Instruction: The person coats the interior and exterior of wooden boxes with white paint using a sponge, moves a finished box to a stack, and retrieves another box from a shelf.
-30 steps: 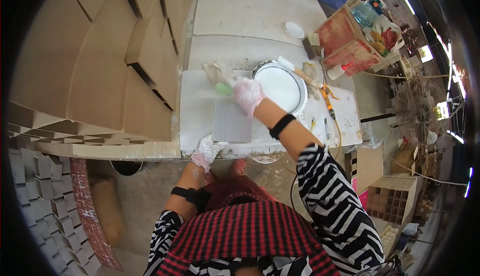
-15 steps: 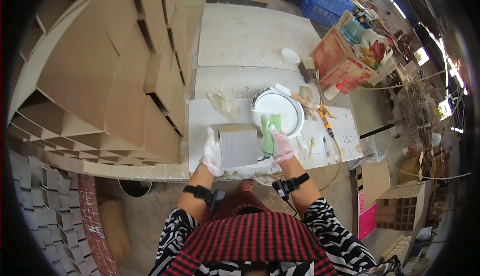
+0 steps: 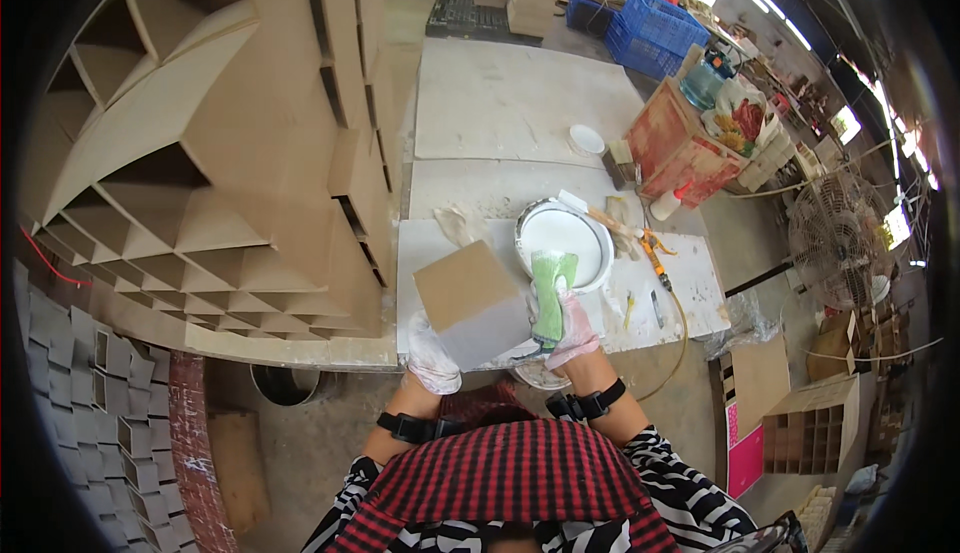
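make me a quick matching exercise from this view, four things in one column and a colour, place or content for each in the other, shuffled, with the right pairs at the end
Things
1. box
2. green item
3. round tub
4. large crate

Descriptions
A. filled with something white
B. blue, past the far right corner of the table
C. brown on one face, grey on another
D. in the right hand

Right pairs: 1-C, 2-D, 3-A, 4-B
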### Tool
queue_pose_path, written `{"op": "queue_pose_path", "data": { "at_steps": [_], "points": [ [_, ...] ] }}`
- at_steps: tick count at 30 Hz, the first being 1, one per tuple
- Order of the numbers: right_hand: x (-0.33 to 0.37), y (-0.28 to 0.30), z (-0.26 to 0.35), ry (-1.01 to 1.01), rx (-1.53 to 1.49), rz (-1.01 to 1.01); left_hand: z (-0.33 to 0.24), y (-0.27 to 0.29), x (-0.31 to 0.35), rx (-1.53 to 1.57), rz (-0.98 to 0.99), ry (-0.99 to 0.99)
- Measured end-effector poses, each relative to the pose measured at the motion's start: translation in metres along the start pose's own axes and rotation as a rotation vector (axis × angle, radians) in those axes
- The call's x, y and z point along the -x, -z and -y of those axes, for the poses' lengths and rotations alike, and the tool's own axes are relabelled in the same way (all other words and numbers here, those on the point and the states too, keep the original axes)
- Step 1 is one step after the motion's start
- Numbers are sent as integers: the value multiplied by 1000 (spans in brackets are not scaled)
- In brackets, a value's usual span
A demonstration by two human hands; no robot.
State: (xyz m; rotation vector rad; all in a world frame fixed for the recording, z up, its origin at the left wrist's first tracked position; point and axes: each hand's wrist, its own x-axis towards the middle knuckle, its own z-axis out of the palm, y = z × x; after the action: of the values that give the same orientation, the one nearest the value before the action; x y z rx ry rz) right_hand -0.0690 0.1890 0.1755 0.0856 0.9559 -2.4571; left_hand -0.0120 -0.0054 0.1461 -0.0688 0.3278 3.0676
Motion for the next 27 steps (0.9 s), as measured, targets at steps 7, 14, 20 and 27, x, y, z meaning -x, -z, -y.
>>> {"op": "queue_pose_path", "data": {
  "at_steps": [7, 14, 20, 27],
  "points": [
    [19, -39, 8, 210, 596, -136, -27, -17, -2, -67, 34, 139],
    [30, -104, 55, 798, 1734, 592, -37, -39, 2, -139, 102, 157],
    [-9, -118, 66, 875, 2189, 678, -38, -60, 4, -255, 263, 193],
    [26, -145, 47, 921, 2241, 1013, -46, -48, -2, -892, 456, -74]
  ]
}}
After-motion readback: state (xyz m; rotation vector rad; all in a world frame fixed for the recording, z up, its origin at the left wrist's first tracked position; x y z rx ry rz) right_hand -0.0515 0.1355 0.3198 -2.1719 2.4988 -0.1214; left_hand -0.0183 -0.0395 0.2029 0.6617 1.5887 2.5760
